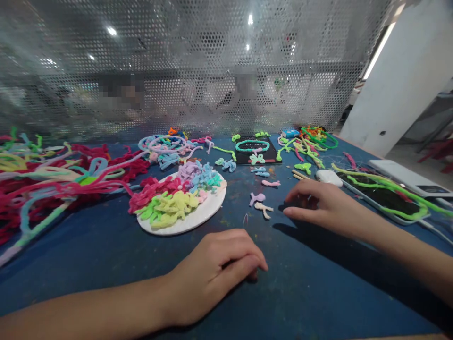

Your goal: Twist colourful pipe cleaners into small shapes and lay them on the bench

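My left hand (215,274) rests on the blue table in front of the white plate (198,225). Its fingers are curled together with the thumb against them; whatever may be inside is hidden. To the right, my right hand (322,205) hovers low, thumb and fingers apart and nothing between them. Just left of its fingertips lie a cream twisted pipe cleaner piece (264,208) and a lilac one (256,199). Heaped on the plate are short twisted pipe cleaner pieces, among them yellow ones (173,210), red ones (155,190) and blue ones (203,174).
Long pink and red pipe cleaners (88,184) pile up at left. A dark device showing digits (256,148) lies at the back, a teal ring on it. A phone (385,193), white earbud case (328,177) and white power bank (406,177) are at right. Perforated metal (212,66) stands behind.
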The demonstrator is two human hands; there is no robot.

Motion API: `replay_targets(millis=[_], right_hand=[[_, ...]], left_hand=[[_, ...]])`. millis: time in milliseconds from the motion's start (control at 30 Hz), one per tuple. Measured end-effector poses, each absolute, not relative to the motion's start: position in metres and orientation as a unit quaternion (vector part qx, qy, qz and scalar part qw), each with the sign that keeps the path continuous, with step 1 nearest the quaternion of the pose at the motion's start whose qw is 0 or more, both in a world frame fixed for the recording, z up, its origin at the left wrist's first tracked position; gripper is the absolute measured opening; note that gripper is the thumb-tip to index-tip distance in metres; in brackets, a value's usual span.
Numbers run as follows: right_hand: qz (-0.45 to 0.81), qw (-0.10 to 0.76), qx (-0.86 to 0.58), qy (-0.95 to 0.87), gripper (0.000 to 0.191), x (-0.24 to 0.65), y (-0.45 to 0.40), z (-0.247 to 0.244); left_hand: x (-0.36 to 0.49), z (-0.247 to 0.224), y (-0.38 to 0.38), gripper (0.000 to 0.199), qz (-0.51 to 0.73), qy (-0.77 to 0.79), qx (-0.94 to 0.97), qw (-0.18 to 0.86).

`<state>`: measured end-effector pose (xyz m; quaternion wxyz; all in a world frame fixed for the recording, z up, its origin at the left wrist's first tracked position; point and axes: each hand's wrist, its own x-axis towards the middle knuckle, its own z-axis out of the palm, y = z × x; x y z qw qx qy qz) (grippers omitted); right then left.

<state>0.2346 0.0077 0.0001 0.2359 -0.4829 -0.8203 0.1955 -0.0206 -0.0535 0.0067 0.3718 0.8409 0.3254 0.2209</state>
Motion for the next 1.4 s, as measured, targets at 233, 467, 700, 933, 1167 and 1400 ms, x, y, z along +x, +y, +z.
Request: replay_targets(millis=[233, 467, 700, 933, 1167, 1400], right_hand=[[0.148, 0.284, -0.445, -0.836, 0.019, 0.222, 0.002, -0.003], [0.117, 0.286, -0.383, -0.871, 0.029, 0.216, 0.024, -0.021], [0.115, 0.261, -0.351, -0.892, 0.022, 0.198, 0.032, -0.024], [0.073, 0.226, -0.328, -0.914, 0.028, 0.203, 0.036, -0.021], [0.124, 0.286, -0.211, -0.926, 0.046, 0.205, -0.009, -0.004], [0.293, 0.273, -0.2, -0.894, 0.058, 0.206, -0.024, -0.005]], left_hand=[[-0.016, 0.015, -0.062, 0.023, 0.099, 0.169, 0.952, 0.234], [-0.014, -0.003, -0.068, 0.022, 0.192, 0.033, 0.968, 0.159], [-0.017, -0.007, -0.063, 0.037, 0.181, -0.008, 0.963, 0.201], [-0.019, -0.007, -0.063, 0.03, 0.158, -0.024, 0.96, 0.229], [-0.021, 0.006, -0.066, 0.016, 0.238, 0.089, 0.951, 0.174], [-0.029, 0.005, -0.062, 0.017, 0.37, 0.19, 0.896, 0.156]])
